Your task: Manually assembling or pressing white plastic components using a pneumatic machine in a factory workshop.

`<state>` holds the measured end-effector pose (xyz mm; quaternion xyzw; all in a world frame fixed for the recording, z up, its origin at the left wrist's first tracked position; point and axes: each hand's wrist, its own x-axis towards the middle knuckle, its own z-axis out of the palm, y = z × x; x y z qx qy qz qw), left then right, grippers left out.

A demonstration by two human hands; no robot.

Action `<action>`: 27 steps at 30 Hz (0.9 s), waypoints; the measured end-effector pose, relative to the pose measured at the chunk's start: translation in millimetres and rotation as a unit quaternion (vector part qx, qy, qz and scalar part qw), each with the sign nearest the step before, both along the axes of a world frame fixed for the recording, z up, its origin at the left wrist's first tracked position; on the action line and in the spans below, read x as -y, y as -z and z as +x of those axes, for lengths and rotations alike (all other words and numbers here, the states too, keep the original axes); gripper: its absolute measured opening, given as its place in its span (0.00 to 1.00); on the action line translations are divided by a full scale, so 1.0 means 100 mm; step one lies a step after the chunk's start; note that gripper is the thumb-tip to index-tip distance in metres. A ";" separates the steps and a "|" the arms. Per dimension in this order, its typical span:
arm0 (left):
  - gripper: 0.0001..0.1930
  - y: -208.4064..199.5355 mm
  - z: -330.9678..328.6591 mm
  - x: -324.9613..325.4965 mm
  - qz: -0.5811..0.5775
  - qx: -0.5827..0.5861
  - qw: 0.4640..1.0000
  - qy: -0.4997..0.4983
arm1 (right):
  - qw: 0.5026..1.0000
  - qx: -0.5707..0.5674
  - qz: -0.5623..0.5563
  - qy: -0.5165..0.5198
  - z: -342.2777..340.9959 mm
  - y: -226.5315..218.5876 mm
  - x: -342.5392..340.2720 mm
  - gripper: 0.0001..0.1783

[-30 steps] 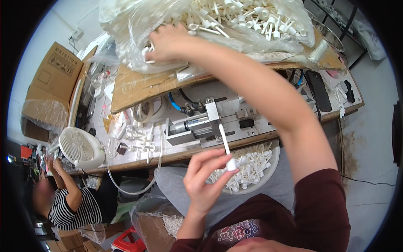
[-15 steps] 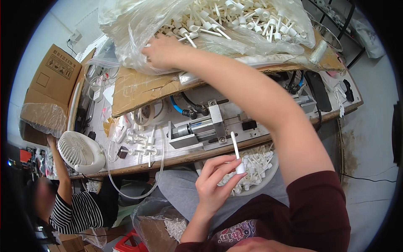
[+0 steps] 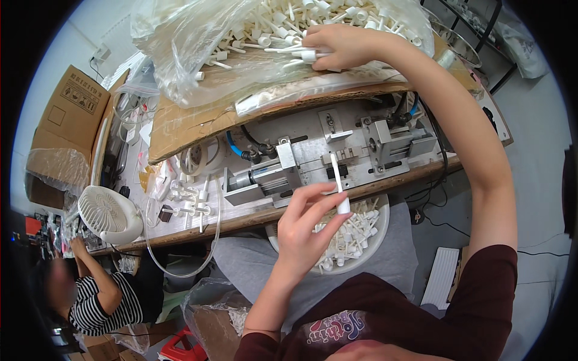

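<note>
My left hand (image 3: pixel 304 227) pinches a white capped stick (image 3: pixel 339 177) by its cap, its slim shaft pointing up, in front of a metal clamping machine (image 3: pixel 328 159). At the far side, my right hand (image 3: pixel 346 48) is closed around several more white capped sticks (image 3: pixel 309 57), whose thin ends point left. It reaches over the near edge of a clear plastic bag (image 3: pixel 180 54) heaped with loose white capped sticks (image 3: pixel 265 27). Below my left hand, a white tub (image 3: pixel 384 231) filled with similar white pieces (image 3: pixel 355 240) stands between my legs.
The bag rests on a cardboard sheet (image 3: pixel 174 129) above the workbench. To the left are a white fan (image 3: pixel 108 213), a clear hose (image 3: pixel 180 274), white fittings (image 3: pixel 192 204) and a cardboard box (image 3: pixel 69 114). A co-worker in a striped shirt (image 3: pixel 108 301) sits at the lower left.
My right hand has moved right across the bag and now grips several capped sticks. My left hand has risen a little toward the machine, still holding its stick. The view has shifted slightly.
</note>
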<state>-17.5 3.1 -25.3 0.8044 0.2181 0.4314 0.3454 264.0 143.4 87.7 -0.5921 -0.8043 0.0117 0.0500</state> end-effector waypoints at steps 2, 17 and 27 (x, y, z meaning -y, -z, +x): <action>0.16 0.02 0.12 -0.04 0.015 -0.002 1.000 -0.010 | 0.997 -0.024 0.053 -0.040 0.19 0.04 0.14 0.31; 0.14 0.12 0.36 -0.13 0.215 -0.214 0.950 -0.067 | 0.945 -0.202 0.255 0.035 0.43 0.29 0.65 0.16; 0.14 0.15 0.33 -0.11 0.235 -0.215 0.945 -0.076 | 0.850 -0.464 0.227 0.104 0.54 0.45 0.92 0.20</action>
